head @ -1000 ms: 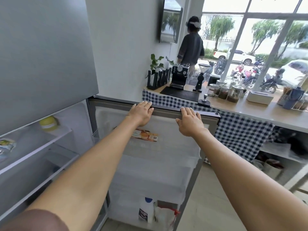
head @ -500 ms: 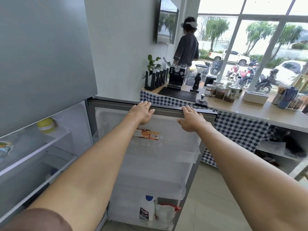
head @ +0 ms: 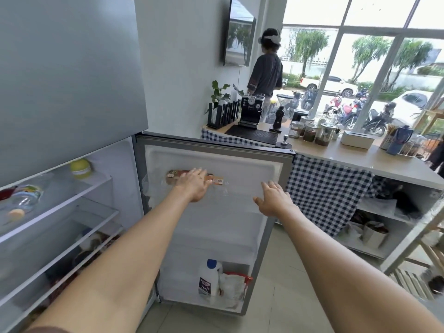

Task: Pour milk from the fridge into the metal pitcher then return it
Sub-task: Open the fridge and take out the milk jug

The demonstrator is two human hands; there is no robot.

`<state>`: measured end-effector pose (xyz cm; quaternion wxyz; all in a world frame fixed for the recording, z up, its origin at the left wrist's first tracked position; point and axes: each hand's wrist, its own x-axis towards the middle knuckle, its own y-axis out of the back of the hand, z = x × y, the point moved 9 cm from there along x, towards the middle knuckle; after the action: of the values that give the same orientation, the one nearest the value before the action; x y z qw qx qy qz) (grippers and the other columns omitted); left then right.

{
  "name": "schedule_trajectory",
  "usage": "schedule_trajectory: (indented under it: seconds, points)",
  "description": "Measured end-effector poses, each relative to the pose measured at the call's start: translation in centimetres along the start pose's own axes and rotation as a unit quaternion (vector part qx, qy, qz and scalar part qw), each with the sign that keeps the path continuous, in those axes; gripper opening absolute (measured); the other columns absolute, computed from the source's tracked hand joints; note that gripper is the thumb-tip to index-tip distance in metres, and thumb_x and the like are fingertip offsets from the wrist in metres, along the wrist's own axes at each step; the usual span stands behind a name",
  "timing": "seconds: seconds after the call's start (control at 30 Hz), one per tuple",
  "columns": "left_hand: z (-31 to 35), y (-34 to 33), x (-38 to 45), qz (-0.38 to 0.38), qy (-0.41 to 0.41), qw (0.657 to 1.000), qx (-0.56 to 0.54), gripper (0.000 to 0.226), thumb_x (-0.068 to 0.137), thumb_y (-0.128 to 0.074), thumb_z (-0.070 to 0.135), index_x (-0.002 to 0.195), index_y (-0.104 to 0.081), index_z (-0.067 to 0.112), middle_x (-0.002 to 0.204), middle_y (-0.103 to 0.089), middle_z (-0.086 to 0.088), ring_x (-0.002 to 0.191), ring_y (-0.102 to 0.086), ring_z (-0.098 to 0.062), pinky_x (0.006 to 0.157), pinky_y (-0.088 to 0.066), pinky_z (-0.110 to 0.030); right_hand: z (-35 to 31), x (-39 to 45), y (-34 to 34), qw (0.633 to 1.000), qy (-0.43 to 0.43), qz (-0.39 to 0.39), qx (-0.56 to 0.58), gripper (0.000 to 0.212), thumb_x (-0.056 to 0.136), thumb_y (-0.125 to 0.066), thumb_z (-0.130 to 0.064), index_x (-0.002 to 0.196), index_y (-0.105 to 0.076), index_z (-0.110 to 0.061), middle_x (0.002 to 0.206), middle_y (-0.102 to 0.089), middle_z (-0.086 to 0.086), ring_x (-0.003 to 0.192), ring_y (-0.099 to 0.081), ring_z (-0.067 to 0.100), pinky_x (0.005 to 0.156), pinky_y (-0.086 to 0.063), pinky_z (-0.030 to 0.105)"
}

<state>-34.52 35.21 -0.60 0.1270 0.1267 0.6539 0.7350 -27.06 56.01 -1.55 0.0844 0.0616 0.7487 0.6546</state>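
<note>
1. The fridge door (head: 252, 169) stands open, its inner side facing the camera.
2. The left hand (head: 193, 186) reaches toward the door's upper shelf, fingers straight and together, holding nothing; a flat packet (head: 217, 180) lies just past its fingertips.
3. The right hand (head: 272, 200) hangs beside it, fingers spread loosely, holding nothing.
4. The milk bottle (head: 209, 277), white with a blue cap, stands upright in the door's bottom shelf, far below both hands' fingers, touching a bag (head: 231, 284) on its right.

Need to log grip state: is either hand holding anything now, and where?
Nothing is held. Left hand and right hand are both open before the fridge door.
</note>
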Motion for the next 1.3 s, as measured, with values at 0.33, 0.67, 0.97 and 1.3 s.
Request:
schedule_trajectory:
  seconds: [0.33, 0.67, 0.97, 1.3]
  points:
    - [-2.3, -9.0, -8.5, -0.069, -0.001, 0.998, 0.008, 0.057, 0.102, -0.025, 0.039, 0.149, -0.018, 0.008, 0.158, -0.019, -0.009, 0.145, -0.018, -0.023, 0.117, -0.02, -0.039, -4.2, -5.8, -9.1, 0.997, 0.041, -0.065, -0.003, 0.065, 0.099, -0.04, -0.042, 0.152, -0.016, -0.011, 0.16, -0.017, 0.01, 0.148, -0.012, 0.026, 0.114, -0.021, 0.048]
    - [-7.4, -23.2, -11.5, -0.185, 0.011, 0.983, -0.007, 0.057, 0.102, -0.026, 0.037, 0.149, -0.018, 0.007, 0.158, -0.017, -0.011, 0.144, -0.021, -0.025, 0.116, -0.022, -0.039, -6.4, -7.3, -23.3, 0.987, 0.028, -0.16, 0.009, 0.061, 0.097, -0.042, -0.04, 0.149, -0.025, -0.013, 0.154, -0.029, 0.008, 0.143, -0.024, 0.026, 0.113, -0.026, 0.046]
    - [-9.7, -33.6, -9.2, -0.251, -0.008, 0.968, -0.019, 0.057, 0.102, -0.026, 0.037, 0.15, -0.016, 0.008, 0.159, -0.014, -0.009, 0.146, -0.017, -0.022, 0.116, -0.014, -0.04, -5.7, -5.5, -33.1, 0.974, -0.022, -0.224, 0.033, 0.067, 0.099, -0.039, -0.04, 0.153, -0.011, -0.012, 0.159, -0.021, 0.01, 0.146, -0.02, 0.027, 0.115, -0.023, 0.045]
    - [-12.1, -43.4, -2.4, -0.267, 0.007, 0.962, -0.049, 0.055, 0.103, -0.024, 0.033, 0.151, -0.013, 0.007, 0.159, -0.011, -0.01, 0.146, -0.015, -0.022, 0.118, -0.017, -0.036, -3.0, 1.5, -42.0, 0.969, -0.045, -0.233, 0.065, 0.065, 0.1, -0.043, -0.034, 0.153, -0.012, -0.013, 0.161, -0.016, 0.009, 0.148, -0.014, 0.028, 0.119, -0.016, 0.046]
